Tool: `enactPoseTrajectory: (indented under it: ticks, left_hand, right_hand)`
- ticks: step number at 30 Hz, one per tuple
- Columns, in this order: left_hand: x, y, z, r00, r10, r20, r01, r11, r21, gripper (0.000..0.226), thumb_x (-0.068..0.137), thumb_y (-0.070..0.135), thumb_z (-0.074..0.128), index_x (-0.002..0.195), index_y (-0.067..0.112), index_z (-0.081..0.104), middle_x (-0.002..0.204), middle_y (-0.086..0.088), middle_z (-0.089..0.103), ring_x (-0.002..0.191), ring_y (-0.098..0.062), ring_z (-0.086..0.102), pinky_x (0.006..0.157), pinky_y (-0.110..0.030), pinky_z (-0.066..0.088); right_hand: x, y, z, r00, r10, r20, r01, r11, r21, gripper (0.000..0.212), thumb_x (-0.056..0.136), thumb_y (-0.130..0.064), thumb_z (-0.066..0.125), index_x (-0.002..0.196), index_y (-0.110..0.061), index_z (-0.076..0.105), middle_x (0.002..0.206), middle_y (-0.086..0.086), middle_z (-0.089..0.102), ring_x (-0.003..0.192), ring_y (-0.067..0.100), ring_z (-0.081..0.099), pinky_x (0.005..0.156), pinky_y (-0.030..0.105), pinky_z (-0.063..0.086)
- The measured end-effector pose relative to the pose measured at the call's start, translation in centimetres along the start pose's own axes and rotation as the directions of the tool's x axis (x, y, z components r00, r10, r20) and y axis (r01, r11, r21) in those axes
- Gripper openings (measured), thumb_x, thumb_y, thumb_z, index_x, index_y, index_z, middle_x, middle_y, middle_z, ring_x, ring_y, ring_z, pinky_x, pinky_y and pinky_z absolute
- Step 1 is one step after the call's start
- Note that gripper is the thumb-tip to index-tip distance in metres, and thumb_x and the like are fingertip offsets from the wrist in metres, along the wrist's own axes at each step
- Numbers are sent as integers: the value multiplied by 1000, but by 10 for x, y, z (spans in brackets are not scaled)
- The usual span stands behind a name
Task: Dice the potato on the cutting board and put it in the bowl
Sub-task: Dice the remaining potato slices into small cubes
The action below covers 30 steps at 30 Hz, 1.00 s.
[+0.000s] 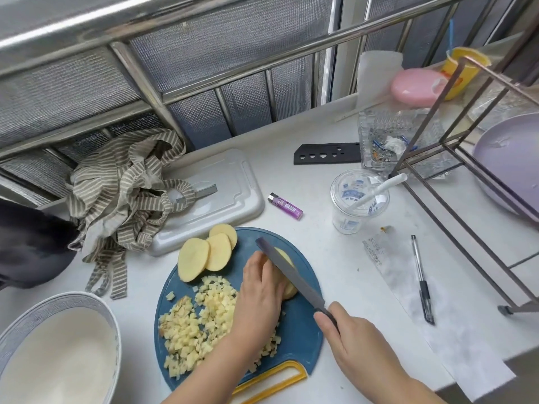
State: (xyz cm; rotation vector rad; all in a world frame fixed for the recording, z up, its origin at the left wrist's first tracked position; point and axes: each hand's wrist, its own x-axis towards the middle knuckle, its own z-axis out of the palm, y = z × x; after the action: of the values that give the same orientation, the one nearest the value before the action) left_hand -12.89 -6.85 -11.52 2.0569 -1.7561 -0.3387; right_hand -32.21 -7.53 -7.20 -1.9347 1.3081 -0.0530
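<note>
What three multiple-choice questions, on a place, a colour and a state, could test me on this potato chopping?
1. Where is the bowl? A) right of the cutting board B) left of it C) on it
2. What colour is the cutting board? A) blue B) red C) white
3. What does the right hand do? A) lies flat B) makes an empty fist C) grips the knife
Answers: B, the bowl sits at lower left; A, blue shows round the diced potato; C, fingers curl round the knife handle.
</note>
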Motion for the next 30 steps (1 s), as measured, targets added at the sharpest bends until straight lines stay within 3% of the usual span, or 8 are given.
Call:
enactPoseTrajectory:
  ticks: [3, 5, 10, 15, 19, 22, 27, 30]
  left_hand:
    - [-2, -3, 4, 999, 38, -27, -36, 997, 74, 45, 90, 19, 64, 131, 8, 49, 137, -16, 43, 126, -31, 43, 106, -37, 39]
    - [-3, -4, 5, 998, 47, -32, -43, 994, 102, 48, 87, 16, 68, 131, 8, 52, 136, -17, 45, 125, -32, 45, 102, -37, 42]
    - [-3, -8, 11, 993, 90, -73, -78, 985, 151, 34, 96, 24, 56, 126, 7, 58, 134, -20, 45, 128, -35, 41, 97, -47, 49]
    - [-3, -11, 14, 985, 135, -110, -114, 977, 183, 36, 97, 29, 36, 127, 15, 50, 135, -18, 39, 128, -34, 37, 99, -50, 47]
    - [-3, -10, 16, 984, 131, -122, -106, 976, 189, 38, 101, 32, 32, 125, 14, 55, 135, -18, 39, 128, -35, 38, 99, -48, 44]
    - [-2, -11, 16, 985, 131, -116, -106, 974, 199, 36, 97, 29, 37, 124, 14, 55, 135, -18, 40, 127, -34, 37, 99, -47, 42]
    - [-3, -10, 17, 985, 130, -113, -110, 979, 172, 35, 96, 26, 40, 127, 16, 51, 135, -19, 39, 128, -35, 36, 100, -46, 39]
    - [-3, -12, 18, 983, 144, -112, -122, 975, 184, 45, 85, 11, 65, 128, 15, 53, 137, -17, 36, 129, -35, 35, 98, -49, 42]
  right_hand:
    - [4, 2, -6, 998, 34, 47, -36, 998, 49, 46, 78, -69, 3, 72, -30, 26, 59, -6, 38, 61, 16, 38, 59, 31, 34]
    - [6, 3, -11, 998, 39, 58, -44, 996, 77, 45, 82, -66, 10, 71, -27, 29, 57, -5, 38, 60, 17, 37, 63, 35, 36]
    - [13, 8, -21, 993, 44, 111, -59, 989, 134, 50, 84, -65, 15, 68, -20, 32, 58, -1, 39, 58, 13, 37, 61, 31, 33]
    - [21, 14, -26, 985, 33, 169, -64, 981, 184, 59, 79, -71, 14, 67, -16, 33, 59, 0, 36, 58, 11, 34, 61, 29, 30]
    - [25, 16, -32, 978, 29, 206, -63, 985, 158, 50, 93, -59, 21, 66, -17, 32, 60, -2, 35, 58, 10, 34, 61, 27, 29]
    - [27, 17, -35, 974, 22, 224, -59, 985, 161, 48, 98, -53, 24, 67, -17, 32, 61, -4, 35, 57, 10, 33, 60, 26, 29]
    - [27, 13, -39, 966, 7, 259, -48, 988, 149, 50, 91, -60, 18, 68, -17, 30, 63, -6, 33, 59, 8, 30, 59, 25, 27]
    - [33, 10, -41, 962, 26, 273, -68, 987, 145, 48, 96, -56, 20, 68, -18, 28, 63, -7, 32, 59, 9, 29, 59, 27, 27]
